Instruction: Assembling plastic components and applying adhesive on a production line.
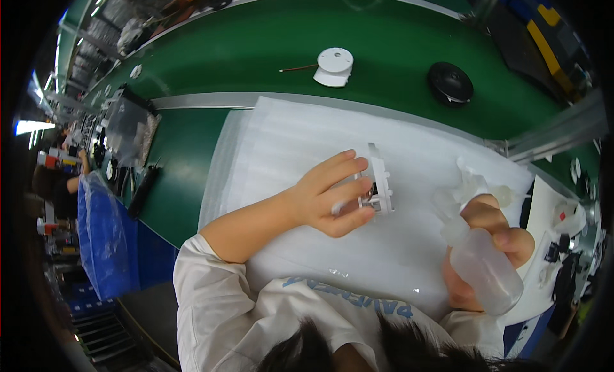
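Observation:
My left hand (332, 196) is closed round a white plastic frame part (382, 186), gripping it by its left side over the white foam sheet (288, 135). The part stands on edge, and a small dark piece shows inside it. At the right, my right hand (489, 218) grips a translucent white squeeze bottle (487, 273), its rounded base tilted down toward me. The bottle's neck end points up and left, partly behind my fingers. Just beyond that hand lie some translucent plastic pieces (472, 180), whose kind I cannot make out.
Across the far side runs a green surface (243, 59) bearing a white round part with a wire (334, 68) and a black round part (451, 84). A black tool (145, 190) and blue bin (105, 244) are left; a metal post (556, 135) stands right.

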A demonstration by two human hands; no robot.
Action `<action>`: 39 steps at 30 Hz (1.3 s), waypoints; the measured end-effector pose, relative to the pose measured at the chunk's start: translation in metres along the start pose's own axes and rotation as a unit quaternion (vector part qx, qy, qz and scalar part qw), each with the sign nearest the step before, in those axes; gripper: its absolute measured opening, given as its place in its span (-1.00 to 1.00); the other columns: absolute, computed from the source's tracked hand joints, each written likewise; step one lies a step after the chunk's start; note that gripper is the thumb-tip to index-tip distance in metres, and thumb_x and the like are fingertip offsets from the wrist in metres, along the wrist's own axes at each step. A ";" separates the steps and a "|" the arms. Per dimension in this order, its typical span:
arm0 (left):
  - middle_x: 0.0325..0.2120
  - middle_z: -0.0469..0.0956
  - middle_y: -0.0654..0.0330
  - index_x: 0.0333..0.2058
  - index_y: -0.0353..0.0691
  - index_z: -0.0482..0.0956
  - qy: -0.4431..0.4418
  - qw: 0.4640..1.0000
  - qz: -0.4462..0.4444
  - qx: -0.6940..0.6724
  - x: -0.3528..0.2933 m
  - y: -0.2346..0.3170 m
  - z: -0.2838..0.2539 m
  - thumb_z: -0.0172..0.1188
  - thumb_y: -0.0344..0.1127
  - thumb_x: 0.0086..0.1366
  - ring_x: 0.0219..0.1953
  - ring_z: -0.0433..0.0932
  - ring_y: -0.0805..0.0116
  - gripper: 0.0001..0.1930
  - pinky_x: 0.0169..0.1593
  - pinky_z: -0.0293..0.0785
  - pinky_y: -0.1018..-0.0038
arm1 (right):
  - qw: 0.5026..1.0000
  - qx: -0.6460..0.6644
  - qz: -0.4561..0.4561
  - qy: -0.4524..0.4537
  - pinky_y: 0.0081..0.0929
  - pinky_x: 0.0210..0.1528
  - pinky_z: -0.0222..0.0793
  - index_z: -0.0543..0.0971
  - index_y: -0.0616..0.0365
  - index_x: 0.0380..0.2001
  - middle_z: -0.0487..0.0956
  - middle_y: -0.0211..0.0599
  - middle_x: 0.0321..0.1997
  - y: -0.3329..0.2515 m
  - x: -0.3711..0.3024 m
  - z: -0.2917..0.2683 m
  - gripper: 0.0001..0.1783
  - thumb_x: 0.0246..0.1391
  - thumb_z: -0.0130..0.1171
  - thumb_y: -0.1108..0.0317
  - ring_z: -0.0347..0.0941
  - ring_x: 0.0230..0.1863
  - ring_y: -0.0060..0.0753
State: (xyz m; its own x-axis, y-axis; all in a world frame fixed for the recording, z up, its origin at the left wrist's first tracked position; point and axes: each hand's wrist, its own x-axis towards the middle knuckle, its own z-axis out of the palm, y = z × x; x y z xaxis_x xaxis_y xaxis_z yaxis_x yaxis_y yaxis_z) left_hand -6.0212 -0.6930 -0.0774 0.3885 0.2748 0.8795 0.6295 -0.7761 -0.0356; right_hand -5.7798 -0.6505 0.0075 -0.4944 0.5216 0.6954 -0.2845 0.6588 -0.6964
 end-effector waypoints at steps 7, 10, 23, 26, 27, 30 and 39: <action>-0.16 0.34 0.09 -0.12 0.00 0.27 -0.008 1.000 0.017 0.012 -0.042 -0.033 -0.084 0.16 -0.30 0.01 -0.19 0.42 0.02 -0.58 -0.08 0.42 0.06 | 0.994 -0.038 -0.059 -0.088 -0.37 -0.43 0.06 0.20 0.02 -0.11 0.42 -0.21 -0.47 0.020 0.044 0.098 -0.35 -0.19 0.29 0.03 0.21 -0.58 -0.39; -0.17 0.35 0.15 -0.12 0.03 0.27 0.029 0.999 0.013 -0.012 -0.052 -0.057 -0.117 0.15 -0.30 0.02 -0.19 0.43 0.06 -0.59 -0.07 0.41 0.08 | 0.990 -0.085 -0.086 -0.067 -0.39 -0.44 0.07 0.19 0.03 -0.12 0.42 -0.21 -0.49 0.022 0.066 0.145 -0.36 -0.16 0.26 0.00 0.19 -0.62 -0.40; -0.18 0.34 0.30 -0.09 0.06 0.25 0.016 0.998 0.027 0.051 -0.124 -0.143 -0.249 0.11 -0.62 -0.14 -0.17 0.46 0.23 -0.40 -0.02 0.39 0.11 | 0.986 -0.108 -0.129 -0.018 -0.59 -0.62 0.03 0.30 0.02 -0.22 0.41 -0.34 -0.55 0.064 0.144 0.309 -0.49 -0.23 0.29 0.14 0.21 -0.73 -0.54; -0.18 0.34 0.30 -0.09 0.07 0.25 0.015 0.998 0.031 0.051 -0.148 -0.179 -0.296 0.10 -0.62 -0.13 -0.17 0.46 0.24 -0.41 -0.03 0.39 0.12 | 0.985 -0.120 -0.123 -0.033 -0.59 -0.60 0.06 0.30 0.03 -0.23 0.41 -0.34 -0.56 0.074 0.173 0.364 -0.52 -0.20 0.27 0.16 0.22 -0.72 -0.53; -0.18 0.34 0.31 -0.09 0.07 0.25 0.018 0.998 0.032 0.053 -0.155 -0.190 -0.311 0.09 -0.62 -0.13 -0.17 0.46 0.24 -0.41 -0.03 0.39 0.12 | 0.983 -0.126 -0.130 -0.017 -0.57 -0.60 0.07 0.30 0.03 -0.24 0.41 -0.34 -0.56 0.078 0.181 0.383 -0.54 -0.18 0.26 0.16 0.22 -0.71 -0.52; -0.17 0.34 0.32 -0.09 0.07 0.26 0.013 0.998 0.033 0.059 -0.183 -0.228 -0.364 0.08 -0.64 -0.14 -0.18 0.47 0.25 -0.41 -0.03 0.38 0.13 | 0.981 -0.143 -0.131 0.002 -0.54 -0.59 0.09 0.30 0.02 -0.27 0.42 -0.32 -0.58 0.088 0.212 0.447 -0.59 -0.18 0.24 0.21 0.22 -0.71 -0.51; -0.22 0.38 0.19 -0.12 0.04 0.26 0.023 0.999 -0.011 0.034 -0.250 -0.313 -0.489 0.17 -0.34 0.01 -0.21 0.48 0.18 -0.57 -0.03 0.29 0.07 | 0.974 -0.165 -0.157 0.004 -0.54 -0.61 0.07 0.31 -0.01 -0.30 0.42 -0.32 -0.61 0.124 0.281 0.595 -0.59 -0.36 0.12 0.39 0.18 -0.74 -0.51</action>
State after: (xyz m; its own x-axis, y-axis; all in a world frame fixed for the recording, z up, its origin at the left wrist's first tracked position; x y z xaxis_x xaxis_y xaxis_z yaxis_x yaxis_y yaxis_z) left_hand -6.6445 -0.7959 -0.0543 0.3432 0.2643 0.9013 0.6824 -0.7295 -0.0459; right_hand -6.4427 -0.7455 0.0109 -0.4192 0.2689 0.8672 -0.1407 0.9243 -0.3547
